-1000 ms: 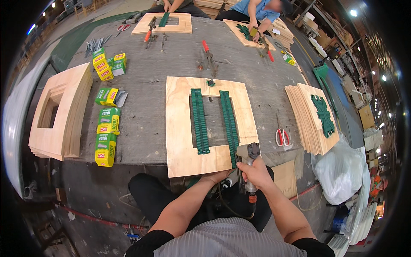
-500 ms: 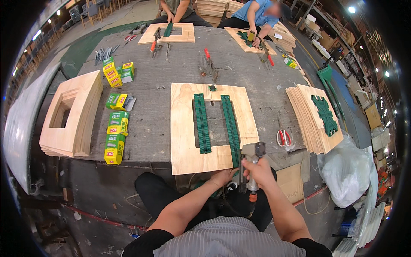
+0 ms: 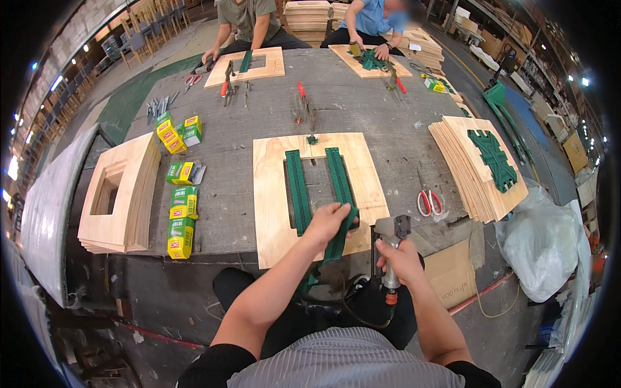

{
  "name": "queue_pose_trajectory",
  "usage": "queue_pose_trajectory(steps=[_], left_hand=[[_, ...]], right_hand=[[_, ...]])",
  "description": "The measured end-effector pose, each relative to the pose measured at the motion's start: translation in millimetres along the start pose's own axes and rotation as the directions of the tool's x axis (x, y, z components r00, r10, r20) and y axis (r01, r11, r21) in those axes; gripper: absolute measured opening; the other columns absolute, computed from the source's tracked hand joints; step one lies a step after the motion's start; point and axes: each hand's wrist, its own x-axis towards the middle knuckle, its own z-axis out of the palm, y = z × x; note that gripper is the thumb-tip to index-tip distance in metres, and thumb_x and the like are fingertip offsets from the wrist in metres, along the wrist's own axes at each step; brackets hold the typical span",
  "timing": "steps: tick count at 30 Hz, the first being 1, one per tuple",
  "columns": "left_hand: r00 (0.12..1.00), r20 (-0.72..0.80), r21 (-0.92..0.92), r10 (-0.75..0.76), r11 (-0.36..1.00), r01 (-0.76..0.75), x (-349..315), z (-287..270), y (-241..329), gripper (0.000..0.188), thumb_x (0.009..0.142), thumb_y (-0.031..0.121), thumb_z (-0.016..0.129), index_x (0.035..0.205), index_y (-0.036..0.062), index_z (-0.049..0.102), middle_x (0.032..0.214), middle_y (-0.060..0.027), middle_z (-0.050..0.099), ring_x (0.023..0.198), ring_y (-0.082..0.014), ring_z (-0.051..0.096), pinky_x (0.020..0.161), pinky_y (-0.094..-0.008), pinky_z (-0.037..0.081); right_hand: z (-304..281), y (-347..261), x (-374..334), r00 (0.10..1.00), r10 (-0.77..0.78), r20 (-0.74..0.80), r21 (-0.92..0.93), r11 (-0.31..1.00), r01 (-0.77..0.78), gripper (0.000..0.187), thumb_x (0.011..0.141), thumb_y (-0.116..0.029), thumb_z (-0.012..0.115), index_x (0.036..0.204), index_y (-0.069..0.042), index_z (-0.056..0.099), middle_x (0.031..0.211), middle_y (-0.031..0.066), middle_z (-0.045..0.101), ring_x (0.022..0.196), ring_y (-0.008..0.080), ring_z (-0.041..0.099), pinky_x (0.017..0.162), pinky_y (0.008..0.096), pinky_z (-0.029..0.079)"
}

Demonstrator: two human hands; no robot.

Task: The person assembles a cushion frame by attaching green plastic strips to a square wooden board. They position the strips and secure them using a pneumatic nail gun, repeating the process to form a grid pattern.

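The square plywood frame [image 3: 317, 197] lies flat with its near edge close to the table edge [image 3: 213, 255], just in front of the person, and bare grey tabletop stays open beyond its far edge and on both sides. The left hand [image 3: 328, 222] rests on the near right part of the frame, fingers clenched around a green webbing strap [image 3: 339, 181]; the strap runs away from the grip across the frame's square opening, and its loose end hangs below the hand over the table edge. A second green strap [image 3: 297, 191] lies parallel just left of the held one, apart from the hand. The right hand [image 3: 396, 258] is just right of the left, off the frame's near right corner, wrapped tight around the handle of a staple gun [image 3: 388, 242] whose head sits at the frame's edge. Red-handled scissors [image 3: 427, 202] lie on the table just beyond the right hand. Farther right is a stack of plywood sheets [image 3: 475, 171]; well to the left are green and yellow staple boxes [image 3: 183, 213] and a stack of frames [image 3: 123, 194]. A white plastic bag [image 3: 543, 246] bulges beside the table at right; its contents cannot be told.
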Motion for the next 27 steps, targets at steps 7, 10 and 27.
queue_pose_trajectory(steps=[7,10,27], left_hand=[[0.987,-0.017,-0.029,-0.159,0.987,0.158,47.7,-11.5,3.7,0.029,0.107,0.027,0.053,0.117,0.0013,0.064,0.103,-0.0072,0.076,0.072,-0.0136,0.064,0.054,-0.0294,0.049],[0.985,-0.009,-0.098,-0.173,0.98,0.171,50.5,-11.9,-1.0,0.028,0.107,0.026,0.053,0.118,0.0023,0.063,0.102,-0.0061,0.076,0.072,-0.0127,0.064,0.054,-0.0289,0.047],[0.985,0.021,-0.092,-0.173,0.98,0.174,59.0,-21.5,-2.0,0.026,0.106,0.026,0.055,0.115,0.0039,0.066,0.1,-0.0051,0.078,0.074,-0.0136,0.066,0.057,-0.0307,0.048]], right_hand=[[14.6,-7.3,17.2,0.995,0.062,0.081,-0.087,0.995,-0.055,0.026,0.096,-0.017,0.071,0.113,-0.002,0.058,0.083,0.0026,0.064,0.055,0.0104,0.059,0.047,0.0269,0.045],[18.8,-7.7,22.3,0.992,0.088,0.086,-0.124,0.989,-0.077,0.025,0.096,-0.017,0.071,0.111,-0.002,0.06,0.081,0.0022,0.063,0.056,0.0102,0.06,0.046,0.0265,0.045],[37.5,-8.0,26.1,0.994,0.083,0.073,-0.183,0.981,-0.068,0.023,0.094,-0.011,0.071,0.109,-0.003,0.055,0.073,0.0004,0.058,0.052,0.0101,0.056,0.046,0.0271,0.045]])
